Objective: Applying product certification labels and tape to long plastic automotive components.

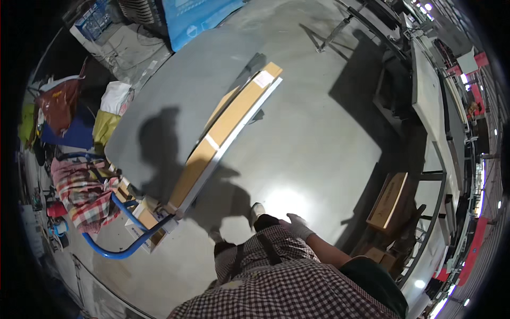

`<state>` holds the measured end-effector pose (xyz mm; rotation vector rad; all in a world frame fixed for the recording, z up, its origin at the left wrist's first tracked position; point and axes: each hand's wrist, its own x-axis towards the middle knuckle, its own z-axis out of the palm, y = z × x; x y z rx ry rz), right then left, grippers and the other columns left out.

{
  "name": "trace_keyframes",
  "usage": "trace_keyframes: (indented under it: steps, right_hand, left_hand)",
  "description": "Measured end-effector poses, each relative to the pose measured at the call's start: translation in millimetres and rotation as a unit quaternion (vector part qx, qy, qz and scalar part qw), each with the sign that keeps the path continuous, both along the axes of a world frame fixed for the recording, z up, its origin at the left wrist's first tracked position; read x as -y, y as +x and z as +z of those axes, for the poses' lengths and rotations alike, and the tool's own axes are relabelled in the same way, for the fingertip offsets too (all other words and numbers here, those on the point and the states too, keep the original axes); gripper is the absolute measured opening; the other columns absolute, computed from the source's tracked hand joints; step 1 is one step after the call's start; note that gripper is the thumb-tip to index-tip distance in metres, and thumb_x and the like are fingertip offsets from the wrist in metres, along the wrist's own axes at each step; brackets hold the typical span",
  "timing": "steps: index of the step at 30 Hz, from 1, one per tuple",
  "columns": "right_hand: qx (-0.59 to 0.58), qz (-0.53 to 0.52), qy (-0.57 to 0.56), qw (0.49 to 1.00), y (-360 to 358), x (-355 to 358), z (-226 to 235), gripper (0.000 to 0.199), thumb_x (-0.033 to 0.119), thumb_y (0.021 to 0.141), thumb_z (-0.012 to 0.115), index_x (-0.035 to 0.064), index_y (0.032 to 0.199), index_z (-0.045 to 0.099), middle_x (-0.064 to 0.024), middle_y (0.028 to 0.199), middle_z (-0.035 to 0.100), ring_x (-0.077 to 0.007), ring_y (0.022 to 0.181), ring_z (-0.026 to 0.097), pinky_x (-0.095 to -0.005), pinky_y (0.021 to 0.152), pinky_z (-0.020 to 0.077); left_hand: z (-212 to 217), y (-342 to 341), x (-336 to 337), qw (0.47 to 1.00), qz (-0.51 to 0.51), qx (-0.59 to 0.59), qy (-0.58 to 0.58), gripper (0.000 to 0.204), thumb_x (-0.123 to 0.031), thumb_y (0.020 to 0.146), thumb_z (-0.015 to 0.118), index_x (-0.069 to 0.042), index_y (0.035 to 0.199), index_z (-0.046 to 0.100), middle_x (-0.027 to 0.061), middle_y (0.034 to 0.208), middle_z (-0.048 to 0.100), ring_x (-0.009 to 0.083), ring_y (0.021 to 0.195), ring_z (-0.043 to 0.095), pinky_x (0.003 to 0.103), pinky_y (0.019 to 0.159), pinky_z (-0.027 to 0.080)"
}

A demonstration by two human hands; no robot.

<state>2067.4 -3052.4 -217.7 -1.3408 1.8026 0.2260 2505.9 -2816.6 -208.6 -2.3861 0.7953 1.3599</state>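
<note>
My right hand (298,227), in a pale glove, hangs beside my right thigh with its fingers partly stretched and apart. Nothing shows in it. My left hand is out of sight. In front of me a long, narrow cardboard box (226,125) runs from near left to far right, with a white label near its far end and a white band across its middle. A white strip (249,114) lies along its right side, and dark pieces show beneath it. Neither hand touches the box. Over my legs hangs a black-and-white checked apron (287,287).
To the left stands a blue tubular handle (125,254) with a plaid cloth (87,194) and small boxes by it. Bags, including a yellow one (106,127), lie beyond. At right are a brown carton (388,201) and a long workbench (427,101). A blue sheet (196,18) stands far ahead.
</note>
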Motion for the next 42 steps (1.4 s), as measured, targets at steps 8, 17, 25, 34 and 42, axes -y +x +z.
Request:
trace_keyframes:
  steps: [8, 17, 25, 34, 42]
  right_hand:
    - [0.061, -0.082, -0.067, 0.993, -93, 189, 63, 0.063, 0.049, 0.089, 0.067, 0.0032, 0.131, 0.06, -0.0212, 0.13, 0.061, -0.0357, 0.123, 0.057, -0.0402, 0.104, 0.0463]
    - [0.072, -0.107, -0.15, 0.98, -159, 362, 78, 0.053, 0.045, 0.089, 0.068, 0.0076, 0.126, 0.063, -0.0172, 0.12, 0.068, -0.034, 0.111, 0.065, -0.0394, 0.096, 0.0512]
    - [0.175, -0.201, -0.141, 0.954, -235, 495, 117, 0.052, 0.035, 0.093, 0.066, 0.004, 0.133, 0.057, -0.0196, 0.128, 0.063, -0.0291, 0.12, 0.06, -0.0374, 0.102, 0.0467]
    - [0.209, -0.157, -0.184, 0.948, -353, 681, 178, 0.05, 0.026, 0.091, 0.068, -0.0026, 0.131, 0.056, -0.0221, 0.127, 0.061, -0.0322, 0.117, 0.06, -0.0383, 0.1, 0.0467]
    - [0.188, -0.152, -0.081, 0.967, -427, 767, 180, 0.051, 0.023, 0.088, 0.069, -0.0073, 0.127, 0.056, -0.0266, 0.123, 0.061, -0.0376, 0.115, 0.06, -0.0421, 0.099, 0.0469]
  left_hand:
    - [-16, -88, 221, 0.997, 0.049, 0.015, -0.053, 0.05, -0.041, 0.085, 0.066, -0.003, 0.118, 0.067, 0.0209, 0.127, 0.063, 0.0367, 0.119, 0.057, 0.046, 0.104, 0.045]
    - [-73, -179, 535, 0.967, -0.016, -0.021, -0.252, 0.061, -0.037, 0.088, 0.07, 0.003, 0.131, 0.055, 0.0239, 0.132, 0.059, 0.0369, 0.122, 0.056, 0.044, 0.104, 0.043]
    - [11, -301, 903, 0.844, -0.326, -0.06, -0.422, 0.066, -0.029, 0.077, 0.071, -0.005, 0.134, 0.049, 0.0188, 0.135, 0.054, 0.0372, 0.127, 0.047, 0.045, 0.11, 0.037]
    - [39, -431, 1145, 0.785, -0.571, 0.07, -0.232, 0.07, -0.027, 0.078, 0.072, -0.011, 0.141, 0.044, 0.011, 0.146, 0.043, 0.03, 0.14, 0.035, 0.044, 0.115, 0.029]
    - [-40, -428, 1223, 0.853, -0.515, 0.072, 0.035, 0.044, -0.026, 0.082, 0.066, -0.015, 0.124, 0.063, 0.0146, 0.127, 0.061, 0.03, 0.129, 0.052, 0.04, 0.107, 0.041]
